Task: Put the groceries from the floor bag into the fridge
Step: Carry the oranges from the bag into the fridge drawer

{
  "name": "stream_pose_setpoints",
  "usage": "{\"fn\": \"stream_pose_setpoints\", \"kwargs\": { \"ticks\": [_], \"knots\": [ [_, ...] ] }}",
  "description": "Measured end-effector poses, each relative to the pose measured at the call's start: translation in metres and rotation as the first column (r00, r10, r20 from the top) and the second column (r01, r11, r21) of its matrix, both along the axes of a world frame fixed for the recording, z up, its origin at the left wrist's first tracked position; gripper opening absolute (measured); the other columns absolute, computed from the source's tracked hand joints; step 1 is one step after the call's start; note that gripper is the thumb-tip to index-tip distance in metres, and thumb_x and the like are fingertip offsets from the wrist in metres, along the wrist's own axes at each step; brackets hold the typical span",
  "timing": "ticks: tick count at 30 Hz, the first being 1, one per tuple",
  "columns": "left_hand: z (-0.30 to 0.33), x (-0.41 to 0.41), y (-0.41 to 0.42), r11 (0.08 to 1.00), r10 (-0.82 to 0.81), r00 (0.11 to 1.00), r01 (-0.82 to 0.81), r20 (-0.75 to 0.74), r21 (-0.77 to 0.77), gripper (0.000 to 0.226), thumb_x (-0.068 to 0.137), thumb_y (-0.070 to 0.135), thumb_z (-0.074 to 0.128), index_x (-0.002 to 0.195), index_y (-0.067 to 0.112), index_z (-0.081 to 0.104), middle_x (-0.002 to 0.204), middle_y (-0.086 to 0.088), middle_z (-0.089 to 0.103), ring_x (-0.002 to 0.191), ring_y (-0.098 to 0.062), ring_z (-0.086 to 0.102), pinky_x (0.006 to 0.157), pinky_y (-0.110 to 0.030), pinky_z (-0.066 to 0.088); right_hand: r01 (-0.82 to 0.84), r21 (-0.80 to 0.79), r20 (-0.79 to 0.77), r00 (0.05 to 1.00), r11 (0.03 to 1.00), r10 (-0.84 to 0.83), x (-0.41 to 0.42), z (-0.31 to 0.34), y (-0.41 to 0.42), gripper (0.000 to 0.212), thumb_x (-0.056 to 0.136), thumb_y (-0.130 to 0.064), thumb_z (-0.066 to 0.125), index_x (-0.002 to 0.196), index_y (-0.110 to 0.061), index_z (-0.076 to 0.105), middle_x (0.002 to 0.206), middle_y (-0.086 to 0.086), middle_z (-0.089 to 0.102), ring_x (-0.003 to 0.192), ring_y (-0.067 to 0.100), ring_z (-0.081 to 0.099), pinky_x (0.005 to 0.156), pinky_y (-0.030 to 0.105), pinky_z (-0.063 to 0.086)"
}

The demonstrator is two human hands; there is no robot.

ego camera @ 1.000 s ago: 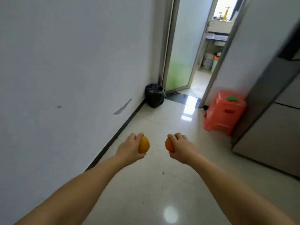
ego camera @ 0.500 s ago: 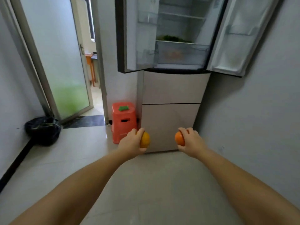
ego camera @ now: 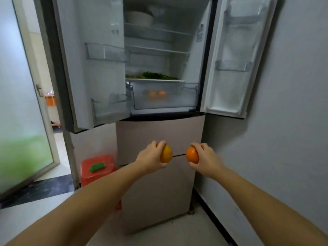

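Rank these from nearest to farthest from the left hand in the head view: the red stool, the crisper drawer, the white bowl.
1. Red stool, lower left of the left hand.
2. Crisper drawer, above it.
3. White bowl, top shelf.

Both arms reach forward; left hand [ego camera: 150, 158] and right hand [ego camera: 206, 159] side by side, fingers curled, each gripping something

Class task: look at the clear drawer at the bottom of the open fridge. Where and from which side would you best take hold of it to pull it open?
Grip the top front edge of the drawer, coming from the front with fingers hooked over the rim. Its front wall faces the room between both open doors, and it probably slides straight out. Both hands now hold oranges, so one must be freed first.
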State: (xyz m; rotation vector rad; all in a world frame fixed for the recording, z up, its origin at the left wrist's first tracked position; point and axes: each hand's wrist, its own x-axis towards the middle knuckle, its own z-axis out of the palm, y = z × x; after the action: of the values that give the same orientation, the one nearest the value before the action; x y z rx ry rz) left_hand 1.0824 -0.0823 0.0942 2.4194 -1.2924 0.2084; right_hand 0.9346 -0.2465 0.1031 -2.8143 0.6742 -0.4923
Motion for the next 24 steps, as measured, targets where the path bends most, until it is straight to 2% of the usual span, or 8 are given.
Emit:
{"fn": "stream_pose_setpoints", "kwargs": {
  "ticks": [4, 7, 11, 16, 21, 24],
  "knots": [
    [0.044, 0.06, -0.062, 0.996, -0.002, 1.0, 0.002, 0.004, -0.085, 0.078, 0.077, 0.042, 0.07, 0.138, 0.027, 0.024, 0.13, -0.008, 0.041, 0.113, -0.027, 0.05, 0.085, -0.039, 0.05, 0.021, -0.004, 0.076, 0.997, 1.0, -0.02, 0.056, 0.042, -0.061, 0.072, 0.08, -0.04, 0.068, 0.14, -0.029, 0.029, 0.137, 0.007, 0.037, 0.122, 0.03, 0.044, 0.092, 0.043, 0.048],
    [0.076, 0.1, -0.1, 0.992, -0.017, 0.998, 0.024, 0.062, -0.125, 0.079, 0.077, 0.041, 0.071, 0.14, 0.027, 0.025, 0.132, -0.009, 0.04, 0.115, -0.029, 0.05, 0.087, -0.042, 0.051, 0.006, -0.06, 0.123, 0.992, 0.998, 0.001, 0.101, 0.078, -0.105, 0.072, 0.078, -0.04, 0.069, 0.139, -0.027, 0.032, 0.134, 0.008, 0.04, 0.12, 0.031, 0.046, 0.091, 0.043, 0.048],
    [0.13, 0.159, -0.148, 0.97, 0.007, 0.989, 0.029, 0.15, -0.242, 0.079, 0.077, 0.04, 0.072, 0.14, 0.024, 0.027, 0.134, -0.01, 0.039, 0.117, -0.031, 0.048, 0.089, -0.046, 0.05, -0.049, -0.166, 0.213, 0.973, 0.985, 0.085, 0.169, 0.133, -0.159, 0.071, 0.079, -0.04, 0.069, 0.139, -0.027, 0.032, 0.134, 0.009, 0.041, 0.118, 0.032, 0.047, 0.092, 0.044, 0.048],
    [0.194, 0.227, -0.202, 0.934, 0.124, 0.965, -0.035, 0.23, -0.355, 0.077, 0.075, 0.037, 0.074, 0.138, 0.024, 0.03, 0.129, -0.011, 0.043, 0.113, -0.031, 0.05, 0.088, -0.047, 0.049, -0.153, -0.26, 0.288, 0.93, 0.953, 0.228, 0.261, 0.189, -0.221, 0.07, 0.078, -0.039, 0.068, 0.138, -0.028, 0.033, 0.133, 0.009, 0.042, 0.119, 0.031, 0.046, 0.09, 0.044, 0.047],
    [0.234, 0.297, -0.241, 0.933, 0.254, 0.935, -0.17, 0.246, -0.318, 0.075, 0.073, 0.041, 0.075, 0.134, 0.027, 0.033, 0.124, -0.011, 0.045, 0.109, -0.031, 0.053, 0.088, -0.045, 0.05, -0.289, -0.349, 0.268, 0.881, 0.891, 0.391, 0.352, 0.221, -0.273, 0.07, 0.077, -0.04, 0.069, 0.137, -0.027, 0.035, 0.13, 0.01, 0.044, 0.116, 0.033, 0.048, 0.091, 0.043, 0.047],
    [0.245, 0.336, -0.256, 0.932, 0.314, 0.932, -0.266, 0.181, -0.246, 0.076, 0.072, 0.043, 0.075, 0.134, 0.026, 0.034, 0.126, -0.011, 0.046, 0.108, -0.031, 0.053, 0.09, -0.044, 0.05, -0.389, -0.303, 0.236, 0.854, 0.87, 0.464, 0.405, 0.233, -0.293, 0.07, 0.076, -0.039, 0.07, 0.136, -0.028, 0.036, 0.131, 0.009, 0.043, 0.117, 0.032, 0.048, 0.094, 0.041, 0.046]
  ]
}}
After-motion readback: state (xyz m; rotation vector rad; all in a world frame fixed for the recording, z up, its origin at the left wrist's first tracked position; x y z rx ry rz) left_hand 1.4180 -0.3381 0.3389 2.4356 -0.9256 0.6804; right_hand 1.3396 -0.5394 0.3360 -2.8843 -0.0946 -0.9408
